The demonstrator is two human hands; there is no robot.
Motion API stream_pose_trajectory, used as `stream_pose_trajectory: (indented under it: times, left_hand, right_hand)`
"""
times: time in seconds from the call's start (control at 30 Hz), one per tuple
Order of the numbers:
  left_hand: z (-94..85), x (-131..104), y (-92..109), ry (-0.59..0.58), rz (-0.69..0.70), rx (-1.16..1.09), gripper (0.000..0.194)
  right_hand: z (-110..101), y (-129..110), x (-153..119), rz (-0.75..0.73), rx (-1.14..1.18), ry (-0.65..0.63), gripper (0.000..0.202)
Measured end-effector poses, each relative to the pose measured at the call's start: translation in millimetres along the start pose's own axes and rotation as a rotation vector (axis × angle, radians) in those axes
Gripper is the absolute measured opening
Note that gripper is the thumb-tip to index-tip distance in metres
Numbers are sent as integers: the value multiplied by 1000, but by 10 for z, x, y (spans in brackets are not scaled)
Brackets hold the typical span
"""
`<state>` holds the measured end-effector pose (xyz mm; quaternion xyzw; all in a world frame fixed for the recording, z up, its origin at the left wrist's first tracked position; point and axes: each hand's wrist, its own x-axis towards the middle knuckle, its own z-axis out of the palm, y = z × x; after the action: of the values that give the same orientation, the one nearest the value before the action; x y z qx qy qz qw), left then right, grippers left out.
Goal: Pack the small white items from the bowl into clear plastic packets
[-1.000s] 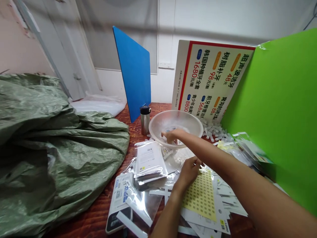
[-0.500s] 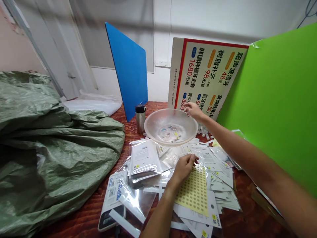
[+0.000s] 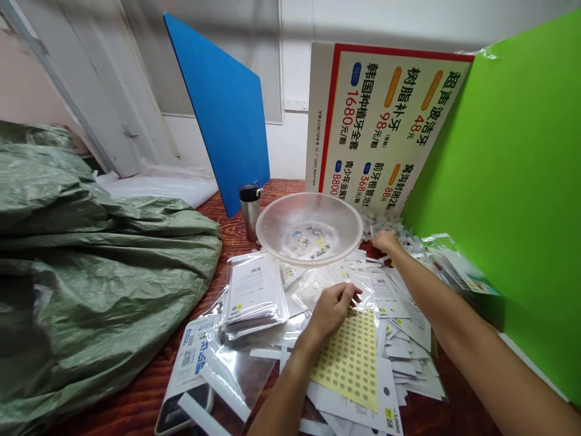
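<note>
My left hand (image 3: 334, 306) is closed at the top edge of a yellow sticker sheet (image 3: 351, 357) dotted with rows of small round marks. Beneath that sheet lie white printed cards (image 3: 385, 387) in clear sleeves. My right hand (image 3: 385, 241) reaches to a heap of small whitish pieces (image 3: 402, 233), just right of a translucent plastic bowl (image 3: 311, 203). Its fingers are drawn together, and whatever they pinch is too small to name. Small colourful printed bits (image 3: 313, 241) show in the bottom of the bowl.
A stack of bagged cards (image 3: 252, 287) stands left of my left hand, with a white device (image 3: 184, 363) beyond it. A steel flask (image 3: 250, 218), a blue board (image 3: 222, 109), a printed sign (image 3: 385, 121) and a green board (image 3: 508, 181) stand around. A green tarp (image 3: 113, 290) covers the left.
My right hand has moved from above the bowl's right rim down and right to the heap of small whitish pieces. My left hand stays at the sticker sheet; the view has shifted slightly.
</note>
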<state>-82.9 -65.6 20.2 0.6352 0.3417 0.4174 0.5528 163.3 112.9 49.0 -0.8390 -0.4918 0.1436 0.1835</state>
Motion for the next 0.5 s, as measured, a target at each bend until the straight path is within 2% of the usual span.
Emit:
stream_pose_trajectory:
  times: [0.1, 0.2, 0.3, 0.37, 0.43, 0.5]
  left_hand:
    - [-11, 15, -29, -4, -2, -2, 49]
    - [-14, 14, -28, -2, -4, 11, 49]
    - [-10, 9, -16, 32, 23, 51, 46]
    - [-12, 14, -23, 107, 123, 131, 37]
    - [-26, 25, -49, 178, 308, 271, 37]
    - [-54, 32, -90, 160, 511, 448, 52]
  right_hand:
    - [57, 15, 35, 17, 5, -52, 7]
    - [-56, -22, -9, -6, 81, -84, 7]
    - [-226, -3, -256, -68, 234, -83, 14]
    - [-299, 69, -557, -133, 349, -98, 22]
    - [-307, 166, -928, -216, 512, -220, 27]
    - [-250, 242, -1306, -282, 750, -536, 32]
